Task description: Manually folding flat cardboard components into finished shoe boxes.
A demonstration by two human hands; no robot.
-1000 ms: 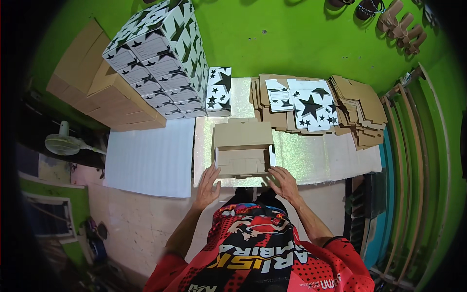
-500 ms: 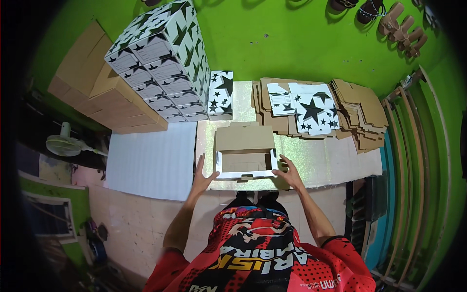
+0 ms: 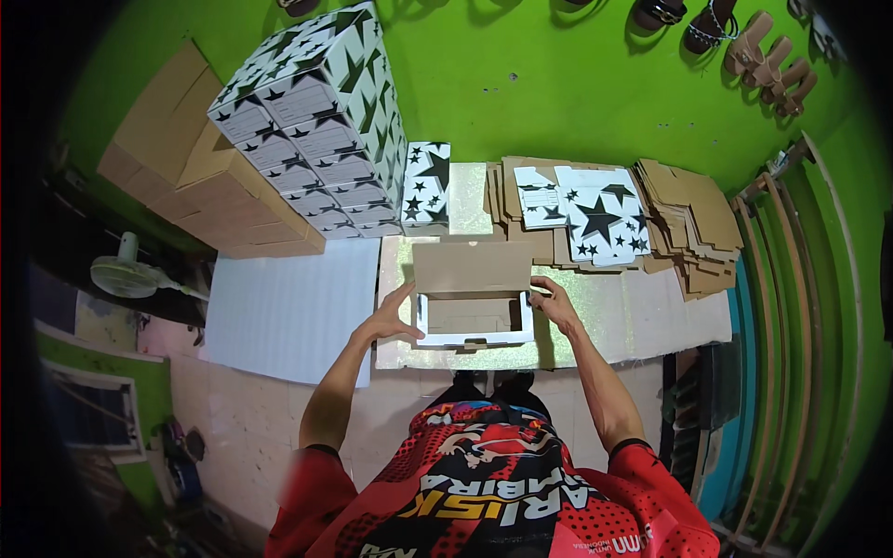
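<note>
A stack of star-printed boxes (image 3: 316, 121), flat cardboard sheets (image 3: 693, 219), a fan (image 3: 126, 276), sandals (image 3: 767, 60).
</note>
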